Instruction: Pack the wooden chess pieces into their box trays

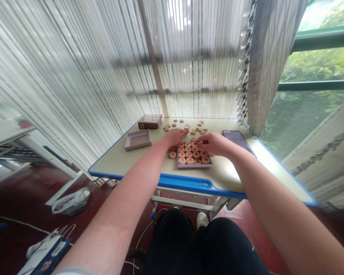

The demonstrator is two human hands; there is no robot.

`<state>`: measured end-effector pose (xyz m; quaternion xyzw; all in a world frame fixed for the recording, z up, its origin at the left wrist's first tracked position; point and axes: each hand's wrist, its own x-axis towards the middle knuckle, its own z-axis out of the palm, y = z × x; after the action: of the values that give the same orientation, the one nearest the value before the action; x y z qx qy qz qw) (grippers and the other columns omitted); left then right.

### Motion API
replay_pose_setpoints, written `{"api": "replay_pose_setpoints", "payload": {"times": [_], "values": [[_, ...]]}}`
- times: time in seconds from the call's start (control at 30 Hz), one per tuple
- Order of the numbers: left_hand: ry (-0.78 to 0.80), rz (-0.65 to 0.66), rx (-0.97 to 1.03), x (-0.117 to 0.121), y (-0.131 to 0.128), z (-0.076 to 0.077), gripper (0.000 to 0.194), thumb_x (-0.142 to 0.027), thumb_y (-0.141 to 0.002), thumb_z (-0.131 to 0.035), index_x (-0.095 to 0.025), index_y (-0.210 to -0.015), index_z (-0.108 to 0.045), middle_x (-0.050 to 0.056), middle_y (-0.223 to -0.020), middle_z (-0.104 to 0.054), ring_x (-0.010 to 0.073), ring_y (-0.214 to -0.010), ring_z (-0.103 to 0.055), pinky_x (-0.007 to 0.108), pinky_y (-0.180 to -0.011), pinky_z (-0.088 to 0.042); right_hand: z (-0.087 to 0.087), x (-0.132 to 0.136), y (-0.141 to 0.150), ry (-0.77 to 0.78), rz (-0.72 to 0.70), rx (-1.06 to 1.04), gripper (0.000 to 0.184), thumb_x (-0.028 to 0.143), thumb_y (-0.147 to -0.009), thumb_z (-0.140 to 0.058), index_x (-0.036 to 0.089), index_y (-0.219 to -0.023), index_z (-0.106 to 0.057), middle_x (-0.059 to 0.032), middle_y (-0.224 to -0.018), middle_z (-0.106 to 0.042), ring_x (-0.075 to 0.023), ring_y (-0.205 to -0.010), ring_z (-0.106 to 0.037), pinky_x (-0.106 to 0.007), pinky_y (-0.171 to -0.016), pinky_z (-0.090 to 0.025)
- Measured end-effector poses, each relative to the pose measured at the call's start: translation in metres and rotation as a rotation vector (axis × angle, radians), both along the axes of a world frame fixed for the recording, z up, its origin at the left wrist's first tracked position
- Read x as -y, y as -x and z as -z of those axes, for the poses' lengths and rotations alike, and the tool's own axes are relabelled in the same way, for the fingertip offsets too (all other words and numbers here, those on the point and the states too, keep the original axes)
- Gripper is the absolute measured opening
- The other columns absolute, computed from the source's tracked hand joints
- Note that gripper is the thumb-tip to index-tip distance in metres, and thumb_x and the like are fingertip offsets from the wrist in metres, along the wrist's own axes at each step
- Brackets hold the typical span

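Round tan wooden pieces (pixel 189 161) lie just bodyward of the right fingers (pixel 205 137), whose closure, like the left fingers' (pixel 182 134), I cannot tell.

**Dark Trousers, Pale Shoes, Bare Forearms**

The person wears dark trousers (pixel 174 242), near black, with 1 small pale mark (pixel 252 248) on the right leg. 2 shoes show below: 1 whitish shoe (pixel 202 220) and the tip of another (pixel 176 208). A light grey sleeve edge (pixel 73 271) crosses the left arm. The left hand (pixel 177 136) and right hand (pixel 213 143) are bare, as are both forearms.
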<state>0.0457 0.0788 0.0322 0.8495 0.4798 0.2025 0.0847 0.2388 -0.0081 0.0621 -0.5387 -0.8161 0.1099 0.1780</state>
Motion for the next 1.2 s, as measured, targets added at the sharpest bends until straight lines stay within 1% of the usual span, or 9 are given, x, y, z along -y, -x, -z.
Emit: {"api": "replay_pose_setpoints", "payload": {"times": [0.17,0.3,0.43,0.6,0.7,0.87,0.93,1.03,1.2], "values": [[-0.073,-0.092,-0.110,-0.008,0.004,0.004,0.038,-0.039,-0.087,-0.037,-0.020,-0.096,-0.069,0.008,-0.102,-0.065,0.0199,-0.098,-0.057,0.032,-0.087,-0.043,-0.002,-0.003,-0.009,-0.100,0.133,-0.059,0.027,0.032,-0.079,-0.051,0.025,-0.096,-0.071,-0.0042,-0.080,-0.069,-0.0159,-0.068,-0.058,-0.026,-0.059,-0.042],[-0.084,-0.202,-0.174,-0.014,0.008,0.007,0.032,-0.030,-0.084,-0.042,-0.023,-0.099,-0.070,0.008,-0.109,-0.063,0.0214,-0.109,-0.053,0.036,-0.095,-0.040,0.002,-0.009,-0.013,-0.068,0.212,0.013,0.026,0.031,-0.077,-0.052,0.025,-0.094,-0.071,-0.0046,-0.084,-0.069,-0.0160,-0.066,-0.058,-0.026,-0.057,-0.041],[-0.074,-0.230,-0.131,-0.012,0.011,0.005,0.030,-0.027,-0.079,-0.047,-0.025,-0.098,-0.071,0.007,-0.107,-0.065,0.0208,-0.104,-0.056,0.035,-0.093,-0.042,0.005,-0.011,-0.013,-0.068,0.233,0.053,0.027,0.031,-0.077,-0.052,0.027,-0.095,-0.071,-0.0038,-0.085,-0.068,-0.0149,-0.064,-0.057,-0.025,-0.055,-0.039],[-0.051,-0.242,-0.119,-0.007,0.009,0.000,0.026,-0.030,-0.078,-0.051,-0.024,-0.093,-0.072,0.006,-0.099,-0.069,0.0226,-0.099,-0.059,0.036,-0.091,-0.045,0.004,-0.010,-0.012,-0.085,0.211,0.047,0.028,0.033,-0.078,-0.051,0.026,-0.097,-0.070,-0.0049,-0.086,-0.069,-0.0149,-0.065,-0.057,-0.025,-0.054,-0.038],[-0.061,-0.225,-0.116,-0.007,0.008,0.000,0.026,-0.032,-0.079,-0.052,-0.024,-0.093,-0.071,0.006,-0.100,-0.069,0.0236,-0.100,-0.059,0.037,-0.091,-0.045,0.004,-0.009,-0.011,-0.091,0.212,0.056,0.028,0.033,-0.078,-0.051,0.025,-0.096,-0.070,-0.0053,-0.086,-0.069,-0.0151,-0.065,-0.057,-0.025,-0.054,-0.038],[-0.098,-0.164,-0.048,-0.009,0.008,0.004,0.039,-0.022,-0.078,-0.051,-0.024,-0.115,-0.062,0.004,-0.105,-0.068,0.0203,-0.104,-0.058,0.034,-0.097,-0.041,0.004,-0.009,-0.010,-0.099,0.217,0.070,0.028,0.033,-0.078,-0.050,0.025,-0.096,-0.070,-0.0057,-0.085,-0.069,-0.0153,-0.064,-0.056,-0.025,-0.053,-0.037],[-0.109,-0.160,-0.045,-0.009,0.008,0.005,0.039,-0.021,-0.081,-0.047,-0.023,-0.117,-0.062,0.004,-0.110,-0.067,0.0194,-0.106,-0.057,0.034,-0.098,-0.040,0.004,-0.009,-0.011,-0.099,0.221,0.067,0.029,0.034,-0.078,-0.050,0.025,-0.096,-0.070,-0.0057,-0.085,-0.068,-0.0154,-0.064,-0.056,-0.025,-0.053,-0.037],[-0.119,-0.128,-0.061,-0.007,0.006,0.003,0.033,-0.029,-0.084,-0.045,-0.022,-0.108,-0.067,0.006,-0.114,-0.065,0.0201,-0.109,-0.056,0.034,-0.099,-0.039,0.004,-0.010,-0.011,-0.092,0.226,0.070,0.029,0.036,-0.078,-0.050,0.026,-0.097,-0.069,-0.0056,-0.086,-0.068,-0.0156,-0.065,-0.057,-0.025,-0.053,-0.037],[-0.049,0.062,0.025,0.003,-0.003,-0.005,0.040,-0.044,-0.088,-0.039,-0.024,-0.111,-0.066,0.004,-0.116,-0.064,0.0189,-0.109,-0.055,0.031,-0.096,-0.040,0.005,-0.010,-0.011,-0.111,0.226,0.083,0.029,0.036,-0.078,-0.049,0.028,-0.097,-0.069,-0.0047,-0.087,-0.068,-0.0166,-0.066,-0.057,-0.026,-0.055,-0.038]]}}
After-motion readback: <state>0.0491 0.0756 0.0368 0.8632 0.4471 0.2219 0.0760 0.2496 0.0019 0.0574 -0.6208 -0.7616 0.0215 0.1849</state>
